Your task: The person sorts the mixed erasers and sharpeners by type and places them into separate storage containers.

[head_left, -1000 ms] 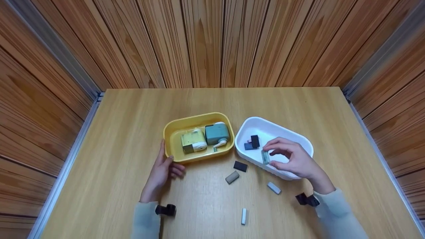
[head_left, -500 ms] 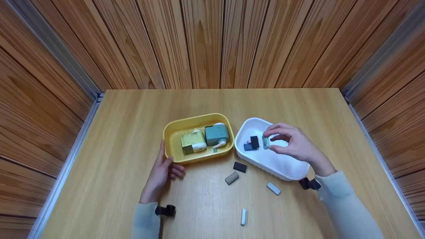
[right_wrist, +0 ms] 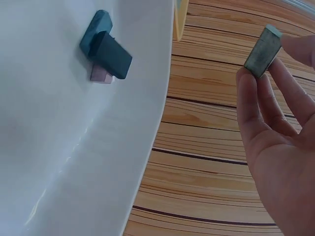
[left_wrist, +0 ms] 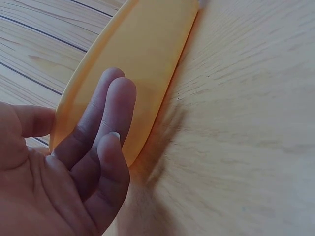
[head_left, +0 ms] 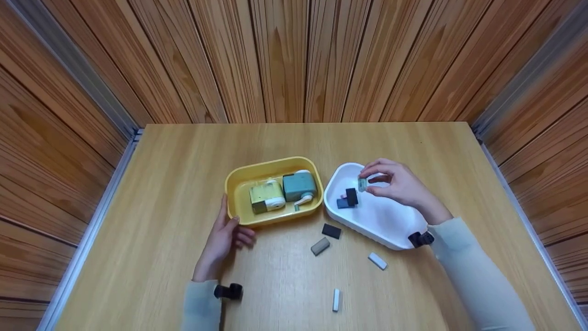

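Observation:
My right hand (head_left: 397, 184) pinches a small grey-green eraser (right_wrist: 264, 51) between thumb and fingertips, above the far side of the white tray (head_left: 390, 227). Inside that tray, a dark eraser (head_left: 352, 196) lies across a blue one (head_left: 342, 203), with a pink one (right_wrist: 101, 73) partly hidden beneath. My left hand (head_left: 220, 241) touches the near-left corner of the yellow tray (head_left: 240, 188), thumb at the rim and the other fingers loosely extended. A yellow-green crank pencil sharpener (head_left: 267, 195) and a teal one (head_left: 299, 185) lie in the yellow tray.
In front of the trays lie a black block (head_left: 331, 231), a grey block (head_left: 320, 247) and two whitish blocks, one (head_left: 377, 260) right of centre, the other (head_left: 336, 300) nearer the front. The trays stand side by side on the wooden table (head_left: 275, 285).
My right hand has moved away from me and slightly left over the white tray, still pinching the grey-green eraser. My left hand stays at the yellow tray's corner.

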`<state>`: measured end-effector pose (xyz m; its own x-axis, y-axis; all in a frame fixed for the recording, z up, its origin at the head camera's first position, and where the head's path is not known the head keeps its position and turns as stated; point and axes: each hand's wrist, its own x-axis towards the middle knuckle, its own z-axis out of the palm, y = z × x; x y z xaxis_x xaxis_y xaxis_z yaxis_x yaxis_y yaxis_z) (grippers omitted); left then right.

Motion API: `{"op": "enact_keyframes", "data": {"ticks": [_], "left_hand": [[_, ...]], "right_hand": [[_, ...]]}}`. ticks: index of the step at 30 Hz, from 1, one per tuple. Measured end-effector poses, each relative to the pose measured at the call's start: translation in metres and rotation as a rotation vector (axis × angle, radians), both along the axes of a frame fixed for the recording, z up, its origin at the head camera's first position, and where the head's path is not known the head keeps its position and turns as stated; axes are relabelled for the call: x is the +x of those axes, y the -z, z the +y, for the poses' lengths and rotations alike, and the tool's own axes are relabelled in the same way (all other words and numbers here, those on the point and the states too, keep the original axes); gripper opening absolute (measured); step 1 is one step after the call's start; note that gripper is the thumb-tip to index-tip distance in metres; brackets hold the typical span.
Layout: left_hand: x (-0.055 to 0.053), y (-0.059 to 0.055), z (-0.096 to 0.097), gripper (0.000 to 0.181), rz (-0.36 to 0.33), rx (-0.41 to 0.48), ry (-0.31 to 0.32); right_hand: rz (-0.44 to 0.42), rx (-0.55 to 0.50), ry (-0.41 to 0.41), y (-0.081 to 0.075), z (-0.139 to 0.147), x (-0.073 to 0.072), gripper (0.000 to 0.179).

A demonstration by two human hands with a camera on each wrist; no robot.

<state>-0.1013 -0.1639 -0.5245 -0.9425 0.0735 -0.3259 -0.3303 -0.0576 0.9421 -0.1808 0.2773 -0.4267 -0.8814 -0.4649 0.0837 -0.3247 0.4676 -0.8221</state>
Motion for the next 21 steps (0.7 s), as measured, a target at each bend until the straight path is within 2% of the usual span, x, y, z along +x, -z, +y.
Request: {"op": "enact_keyframes", "data": {"ticks": [10,21], "left_hand": [[-0.001,0.002,0.001,0.066,0.042,0.039,-0.003],[-0.001,0.003,0.001,0.065,0.029,0.027,-0.005]], "right_hand": [[-0.023,0.043,0.055,0.019,0.002,-0.022,0.028],[-0.081,0.090,0.090,0.039,-0.008,-0.029,0.030]]}}
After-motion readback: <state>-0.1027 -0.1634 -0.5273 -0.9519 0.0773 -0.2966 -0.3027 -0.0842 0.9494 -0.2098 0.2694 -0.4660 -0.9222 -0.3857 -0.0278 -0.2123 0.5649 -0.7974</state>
